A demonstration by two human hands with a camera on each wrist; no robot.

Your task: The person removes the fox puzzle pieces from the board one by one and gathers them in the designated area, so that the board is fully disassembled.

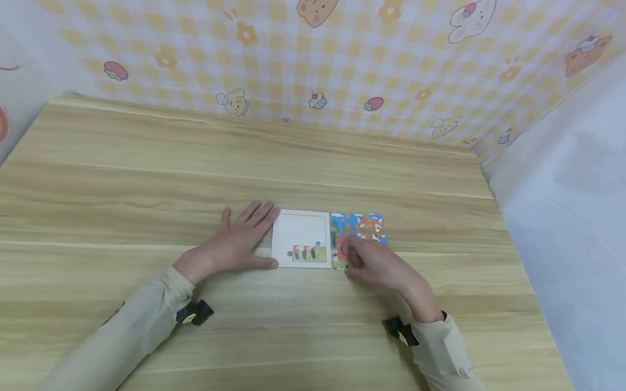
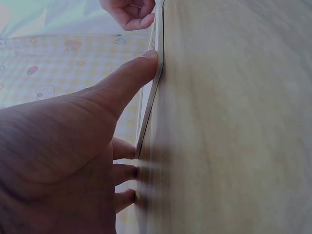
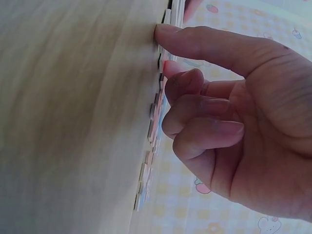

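A square white puzzle tray (image 1: 300, 222) lies on the table, with a few coloured puzzle pieces (image 1: 320, 253) in its lower right part. My left hand (image 1: 233, 245) is spread flat at the tray's left side; its thumb (image 2: 146, 63) and a fingertip touch the edge. Right beside the tray lies a block of jigsaw pieces (image 1: 349, 220) with a fox picture on blue. Over its lower left part, my right hand (image 1: 375, 262) pinches a reddish piece (image 3: 165, 68) between thumb and index finger, the other fingers curled in. The hand hides part of the block.
The wood-grain table (image 1: 274, 326) extends around the puzzle on all sides. Behind it rises a yellow checked cloth backdrop (image 1: 195, 49) with cartoon prints, and a white sheet (image 1: 562, 206) hangs on the right. A dark camera mount (image 1: 195, 313) sits at each wrist.
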